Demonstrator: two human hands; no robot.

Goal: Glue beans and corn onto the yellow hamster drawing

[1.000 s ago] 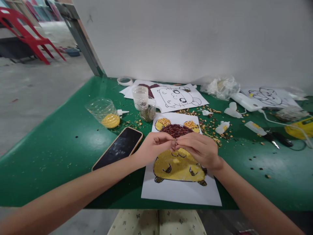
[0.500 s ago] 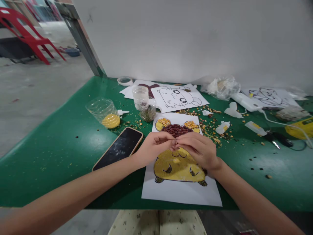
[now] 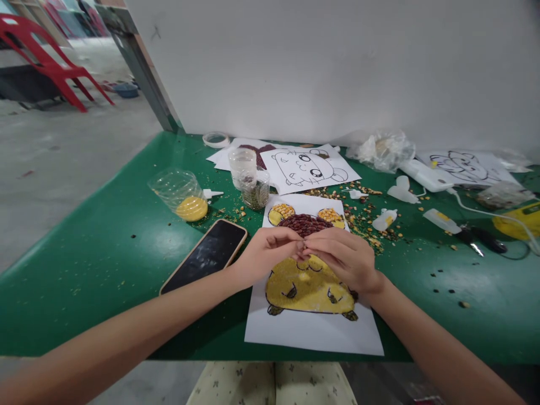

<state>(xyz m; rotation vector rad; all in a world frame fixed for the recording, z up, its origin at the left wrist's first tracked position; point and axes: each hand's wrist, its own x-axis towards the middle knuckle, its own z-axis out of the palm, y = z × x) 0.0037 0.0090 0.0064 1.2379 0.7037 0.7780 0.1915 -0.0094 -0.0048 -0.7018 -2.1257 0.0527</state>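
Observation:
Both hands meet fingertip to fingertip over a paper picture (image 3: 314, 332) of an animal. My left hand (image 3: 270, 253) is closed in a pinch at the picture's left side. From the right, my right hand (image 3: 343, 256) pinches too, its fingertips touching the left ones. Whatever sits between the fingertips is too small to make out. Dark red beans (image 3: 306, 224) cover a patch just beyond the fingers, with yellow corn kernels (image 3: 331, 215) in the ears. Fine yellow grains (image 3: 312, 292) fill the part below, partly hidden by my hands.
A phone (image 3: 205, 256) lies left of the picture. Behind it are a tipped clear jar with yellow grains (image 3: 192, 208) and a jar of green beans (image 3: 256, 197). Loose mixed beans (image 3: 367, 219), glue bottles (image 3: 385, 220) and a hamster drawing (image 3: 310, 167) lie farther back and right.
Hardly anything differs. Both hands stay pinched together in the same place, with only a tiny shift of the fingers.

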